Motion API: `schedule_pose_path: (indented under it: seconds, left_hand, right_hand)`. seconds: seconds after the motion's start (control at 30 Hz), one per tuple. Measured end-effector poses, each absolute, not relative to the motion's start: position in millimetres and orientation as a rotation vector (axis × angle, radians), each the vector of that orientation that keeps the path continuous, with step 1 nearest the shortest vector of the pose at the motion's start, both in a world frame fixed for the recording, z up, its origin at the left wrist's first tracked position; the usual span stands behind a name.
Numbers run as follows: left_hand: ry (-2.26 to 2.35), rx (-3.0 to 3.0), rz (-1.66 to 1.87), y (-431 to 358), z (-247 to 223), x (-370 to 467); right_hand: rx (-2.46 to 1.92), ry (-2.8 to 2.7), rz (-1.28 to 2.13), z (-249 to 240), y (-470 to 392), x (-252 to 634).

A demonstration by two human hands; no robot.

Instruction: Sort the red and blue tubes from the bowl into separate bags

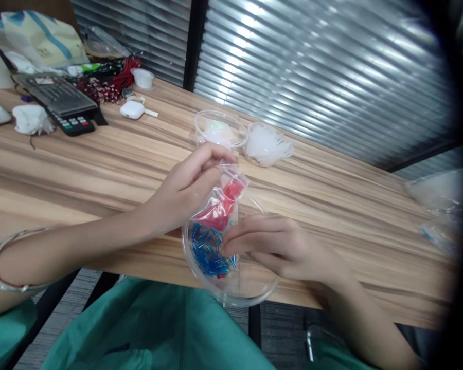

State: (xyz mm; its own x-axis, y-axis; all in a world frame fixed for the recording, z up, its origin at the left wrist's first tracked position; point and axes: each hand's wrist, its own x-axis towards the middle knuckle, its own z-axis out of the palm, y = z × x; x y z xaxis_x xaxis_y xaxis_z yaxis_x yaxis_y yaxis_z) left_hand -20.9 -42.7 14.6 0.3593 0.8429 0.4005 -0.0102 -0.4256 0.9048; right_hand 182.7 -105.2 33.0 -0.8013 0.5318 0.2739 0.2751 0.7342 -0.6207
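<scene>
My left hand (191, 185) pinches the top of a small clear zip bag (219, 205) with bright red contents, held tilted over a round clear plastic dish (260, 298). Thin shiny blue tube-like pieces (206, 252) lie heaped in the dish's left part. Low over that heap, my right hand (272, 239) has its thumb and fingers pinched together; whatever they may hold is hidden. A small red piece (221, 276) rests at the lower edge of the blue heap.
Behind the dish stand a round clear tub (221, 115) with pale contents and a mass of thin whitish strips (268, 145). Toward the left are a white earbud case (132, 109), a card terminal (74, 122) and red wires (125, 77). Clear bags (440, 205) lie far right.
</scene>
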Motion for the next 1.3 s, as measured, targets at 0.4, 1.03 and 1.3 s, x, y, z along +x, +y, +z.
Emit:
schedule_pose_path:
  seconds: [0.4, 1.03, 1.3]
  left_hand:
    - [0.725, 1.706, 1.043, -32.7, 18.1, -31.6]
    - [0.868, 1.632, 1.06, -23.4, 23.7, -35.3]
    - [0.851, 1.605, 1.095, -25.2, 16.3, -32.5]
  right_hand:
    - [-0.71, -3.079, 0.615, 44.6, -87.3, 147.0]
    - [-0.948, -3.241, 0.618, 63.9, -49.2, 122.8]
    - [-0.996, -3.173, 0.777, 70.4, -47.1, 133.4]
